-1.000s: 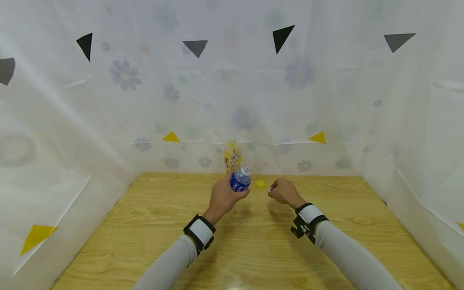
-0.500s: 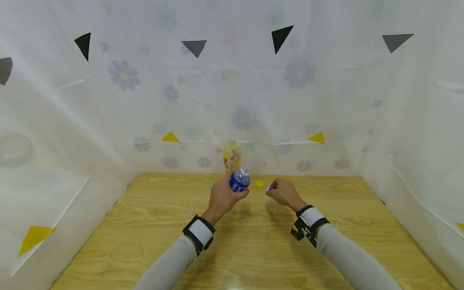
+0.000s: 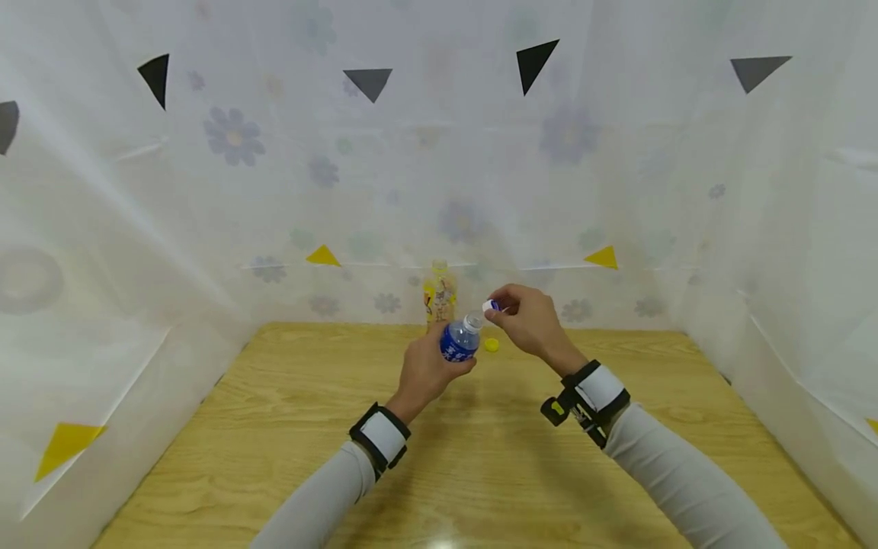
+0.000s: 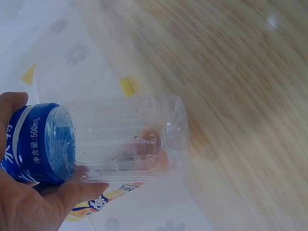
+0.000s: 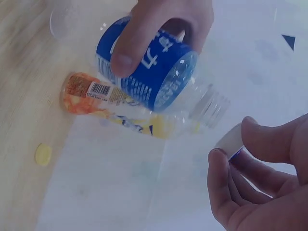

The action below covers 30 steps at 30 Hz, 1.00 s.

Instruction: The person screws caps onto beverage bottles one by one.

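My left hand [image 3: 427, 367] grips a clear plastic bottle [image 3: 459, 341] round its blue label, holding it tilted with its uncapped mouth toward the right. In the left wrist view the bottle's clear lower part [image 4: 130, 139] has droplets on its wall. Between thumb and fingers, my right hand [image 3: 531, 320] pinches a white and blue bottle cap [image 5: 231, 140], a short gap away from the bottle's mouth. Behind the left hand a second bottle [image 3: 440, 293] with a yellow and orange label stands upright, its lower part hidden in the head view.
A yellow cap [image 3: 491, 345] lies on the wooden table [image 3: 309, 419] near the back edge, just right of the held bottle. White flowered sheeting [image 3: 439, 191] with black, grey and yellow triangles rises behind the table and along both sides.
My right hand has lifted from the tabletop with the white and blue cap, moving up and left toward the bottle's mouth. The left hand and bottle have barely moved.
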{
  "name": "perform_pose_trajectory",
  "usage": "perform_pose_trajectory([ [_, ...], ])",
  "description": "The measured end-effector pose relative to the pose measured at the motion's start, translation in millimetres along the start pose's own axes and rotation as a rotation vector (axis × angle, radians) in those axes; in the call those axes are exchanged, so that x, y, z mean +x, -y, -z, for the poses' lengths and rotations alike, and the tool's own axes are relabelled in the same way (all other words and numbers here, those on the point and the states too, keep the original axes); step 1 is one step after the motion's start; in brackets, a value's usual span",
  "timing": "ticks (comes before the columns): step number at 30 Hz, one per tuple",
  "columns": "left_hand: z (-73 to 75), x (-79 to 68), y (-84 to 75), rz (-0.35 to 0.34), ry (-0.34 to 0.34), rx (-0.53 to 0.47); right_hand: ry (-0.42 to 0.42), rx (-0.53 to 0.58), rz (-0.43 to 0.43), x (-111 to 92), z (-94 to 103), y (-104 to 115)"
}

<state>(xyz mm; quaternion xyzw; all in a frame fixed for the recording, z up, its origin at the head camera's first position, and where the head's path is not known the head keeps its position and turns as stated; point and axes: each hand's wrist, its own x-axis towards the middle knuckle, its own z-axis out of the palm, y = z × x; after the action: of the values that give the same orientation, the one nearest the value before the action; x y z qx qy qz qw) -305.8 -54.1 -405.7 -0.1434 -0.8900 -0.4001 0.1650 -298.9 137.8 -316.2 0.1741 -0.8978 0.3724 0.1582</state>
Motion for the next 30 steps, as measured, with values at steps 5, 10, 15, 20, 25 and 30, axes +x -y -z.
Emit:
perform_pose_trajectory([
  [5, -0.4, -0.7, -0.3, -0.022, -0.007, 0.016, 0.035, -0.006, 0.052, -2.9, -4.8, 10.9],
  [10, -1.8, -2.7, -1.0, -0.034, -0.001, 0.011, 0.049, -0.029, 0.087, -6.8, -9.0, 11.5],
  [15, -3.6, -3.0, -1.3, -0.025, 0.012, 0.017, 0.063, -0.017, 0.105, -9.7, -10.3, 10.1],
  [20, -4.4, -2.5, -1.3, -0.025, 0.009, 0.033, 0.068, -0.008, 0.116, -9.8, -11.0, 10.1],
  [25, -3.9, -1.7, -1.5, -0.024, 0.007, 0.028, 0.063, -0.013, 0.114, -9.3, -11.3, 11.0],
  [30, -3.3, -2.0, -0.9, -0.018, 0.009, 0.032, 0.048, -0.049, 0.080, -8.8, -14.9, 11.1],
])
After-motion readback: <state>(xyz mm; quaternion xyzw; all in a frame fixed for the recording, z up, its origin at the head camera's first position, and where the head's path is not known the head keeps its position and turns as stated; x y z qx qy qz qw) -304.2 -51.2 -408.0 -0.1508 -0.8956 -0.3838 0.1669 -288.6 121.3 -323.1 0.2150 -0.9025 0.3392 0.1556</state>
